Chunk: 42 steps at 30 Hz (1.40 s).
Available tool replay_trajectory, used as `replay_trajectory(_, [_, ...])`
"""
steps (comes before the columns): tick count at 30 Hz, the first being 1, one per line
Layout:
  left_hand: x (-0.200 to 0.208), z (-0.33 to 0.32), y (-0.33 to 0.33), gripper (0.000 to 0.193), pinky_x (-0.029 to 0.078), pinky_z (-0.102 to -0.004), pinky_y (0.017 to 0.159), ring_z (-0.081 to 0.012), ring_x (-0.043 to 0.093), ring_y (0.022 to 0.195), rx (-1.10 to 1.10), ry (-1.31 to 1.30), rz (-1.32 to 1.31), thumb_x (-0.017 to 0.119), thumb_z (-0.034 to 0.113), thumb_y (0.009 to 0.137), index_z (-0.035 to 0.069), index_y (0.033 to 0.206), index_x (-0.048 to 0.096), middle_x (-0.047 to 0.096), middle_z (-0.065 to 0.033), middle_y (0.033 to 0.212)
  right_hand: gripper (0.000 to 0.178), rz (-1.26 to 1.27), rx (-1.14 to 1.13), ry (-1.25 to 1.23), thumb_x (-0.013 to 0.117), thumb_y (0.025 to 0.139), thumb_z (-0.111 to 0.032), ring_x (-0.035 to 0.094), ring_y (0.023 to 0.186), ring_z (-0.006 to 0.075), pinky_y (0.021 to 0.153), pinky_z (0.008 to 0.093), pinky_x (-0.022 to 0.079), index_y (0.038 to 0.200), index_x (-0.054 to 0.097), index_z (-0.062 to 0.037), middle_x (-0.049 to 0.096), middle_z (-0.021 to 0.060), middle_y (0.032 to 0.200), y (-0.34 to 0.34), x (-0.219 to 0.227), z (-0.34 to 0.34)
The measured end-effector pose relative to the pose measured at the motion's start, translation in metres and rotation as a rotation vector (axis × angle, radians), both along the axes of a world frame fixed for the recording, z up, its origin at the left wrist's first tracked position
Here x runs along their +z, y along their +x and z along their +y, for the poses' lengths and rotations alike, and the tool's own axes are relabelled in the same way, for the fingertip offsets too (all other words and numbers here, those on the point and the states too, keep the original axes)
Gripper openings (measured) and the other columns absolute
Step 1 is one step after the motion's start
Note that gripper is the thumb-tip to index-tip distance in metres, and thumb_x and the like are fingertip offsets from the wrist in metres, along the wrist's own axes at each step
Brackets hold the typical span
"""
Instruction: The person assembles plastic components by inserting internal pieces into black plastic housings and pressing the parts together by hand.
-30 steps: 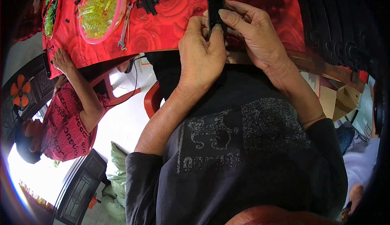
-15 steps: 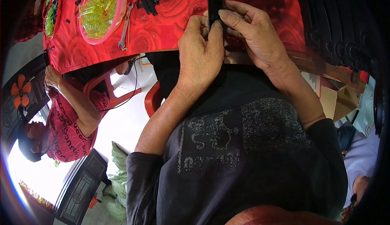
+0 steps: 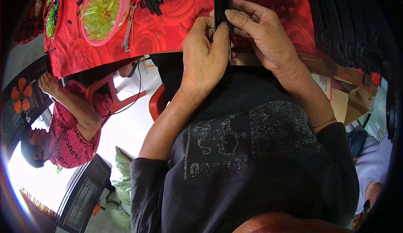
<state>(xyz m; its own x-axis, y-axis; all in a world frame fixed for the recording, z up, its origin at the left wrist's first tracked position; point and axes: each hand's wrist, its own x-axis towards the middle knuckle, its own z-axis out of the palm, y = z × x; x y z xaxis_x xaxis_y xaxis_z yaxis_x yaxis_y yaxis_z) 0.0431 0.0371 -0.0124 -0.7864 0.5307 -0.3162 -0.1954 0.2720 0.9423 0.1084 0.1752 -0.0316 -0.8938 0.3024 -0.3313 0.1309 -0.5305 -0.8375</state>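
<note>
A long black plastic-looking part (image 3: 223, 2) stands lengthwise at the table's near edge, running up out of the picture. My left hand (image 3: 205, 56) is closed round its lower length, thumb lying along it. From the other side my right hand (image 3: 268, 33) pinches the same part between thumb and fingers, its thumb tip close to the left thumb. What lies under the fingertips is hidden. A red rose-patterned tablecloth (image 3: 168, 31) spreads beneath. Left of my hands a metal wrench (image 3: 129, 29) lies beside a pink-rimmed basin (image 3: 86, 34) of clear yellow-green plastic pieces (image 3: 103, 10).
Loose black parts (image 3: 153, 0) lie in a heap at the table's far side. Several long black pieces (image 3: 348, 31) are lined up at the right. A person in a red patterned shirt (image 3: 73, 128) sits at the left. An open cardboard box (image 3: 357, 105) stands low on the right.
My left hand has shifted very slightly left and down along the black part, and my right hand stays almost still. The seated person's hand has moved a little left and down.
</note>
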Motion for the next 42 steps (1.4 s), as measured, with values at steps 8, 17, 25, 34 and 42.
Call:
replay_trajectory(8, [0.002,0.0,-0.005,0.026,0.052,-0.0248,0.055,-0.0119,0.065,0.062,-0.057,-0.069,-0.061,0.056,0.022,0.107,-0.003,0.105,0.06,0.066,-0.0066,0.074,0.037,0.001,-0.029,-0.007,0.073,0.098,-0.015,0.068,0.084,0.0088,0.072,0.0241,0.057,0.129,0.065,0.0032,0.074,0.0059,0.105,-0.003,0.003,-0.005])
replay_trajectory(17, [-0.01,-0.001,0.0,0.024,0.052,-0.0288,0.051,-0.0103,0.063,0.059,0.029,0.001,0.022,0.06,0.017,0.101,-0.003,0.089,0.059,0.063,-0.0057,0.065,0.037,0.003,-0.058,0.023,0.073,0.097,-0.013,0.07,0.094,0.0109,0.08,0.0245,0.058,0.129,0.065,0.0034,0.074,0.0071,0.108,-0.002,0.003,-0.009])
replay_trajectory(25, [0.003,0.0,0.008,0.019,0.052,-0.0306,0.053,-0.0122,0.064,0.06,0.017,0.005,-0.006,0.062,0.013,0.101,-0.005,0.101,0.057,0.065,-0.0079,0.07,0.035,0.021,-0.004,-0.001,0.073,0.097,-0.013,0.069,0.102,0.0125,0.089,0.0267,0.057,0.129,0.065,0.0018,0.074,0.0079,0.111,0.003,0.005,-0.001])
replay_trajectory(34, [-0.007,-0.002,0.008,0.018,0.052,-0.0362,0.058,-0.021,0.068,0.062,-0.033,-0.072,0.132,0.062,0.012,0.099,-0.005,0.105,0.058,0.065,-0.0122,0.069,0.037,0.007,0.001,-0.017,0.074,0.097,-0.014,0.069,0.1,0.0113,0.09,0.0259,0.056,0.13,0.065,0.0009,0.074,0.006,0.111,0.003,-0.001,0.004])
replay_trajectory(42, [-0.007,0.0,0.006,0.018,0.052,-0.0378,0.059,-0.0237,0.068,0.063,0.001,-0.063,0.149,0.063,0.013,0.097,-0.004,0.102,0.059,0.067,-0.0131,0.07,0.04,-0.029,0.001,-0.03,0.075,0.096,-0.014,0.069,0.096,0.0102,0.086,0.0243,0.055,0.13,0.065,0.0019,0.073,0.0051,0.109,0.001,0.0,0.006])
